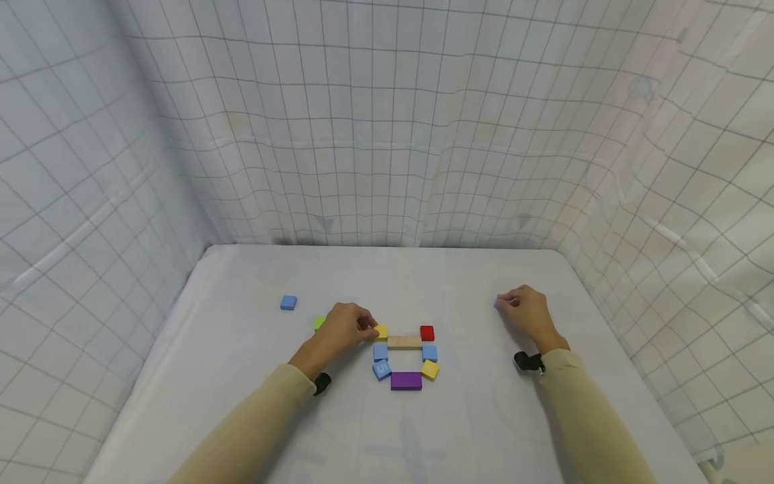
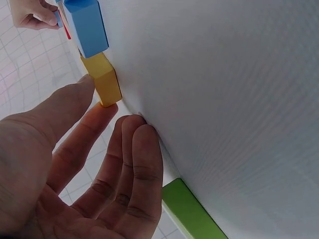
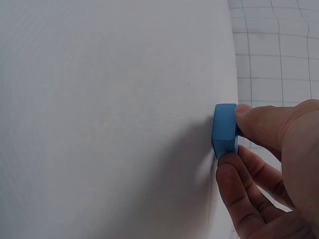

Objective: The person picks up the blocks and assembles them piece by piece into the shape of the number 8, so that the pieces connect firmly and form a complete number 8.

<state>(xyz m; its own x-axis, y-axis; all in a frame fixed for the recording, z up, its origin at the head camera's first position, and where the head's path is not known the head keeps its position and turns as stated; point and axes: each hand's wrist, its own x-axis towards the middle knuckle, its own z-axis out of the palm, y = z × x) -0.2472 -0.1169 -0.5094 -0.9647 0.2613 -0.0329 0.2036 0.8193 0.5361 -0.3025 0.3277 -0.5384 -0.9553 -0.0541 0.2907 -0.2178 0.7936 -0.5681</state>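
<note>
Between thumb and index finger, my left hand [image 1: 346, 327] pinches a yellow block [image 2: 107, 84] at the upper left corner of a block arrangement. The other fingers of that hand curve beside it. A wooden plank [image 1: 404, 343] lies right of the yellow block, and a blue block [image 1: 380, 351] sits just below it. Off to the right, my right hand [image 1: 528, 314] grips a small blue block [image 3: 225, 124] by thumb and fingertips at the table surface. In the head view this block is mostly hidden by the fingers.
The arrangement also has a red block [image 1: 426, 333], a blue block [image 1: 429, 353], a tilted yellow block [image 1: 430, 370], a tilted blue block [image 1: 381, 369] and a purple block [image 1: 406, 381]. A green block [image 2: 193, 211] lies by the left hand, a loose blue block [image 1: 288, 302] farther left.
</note>
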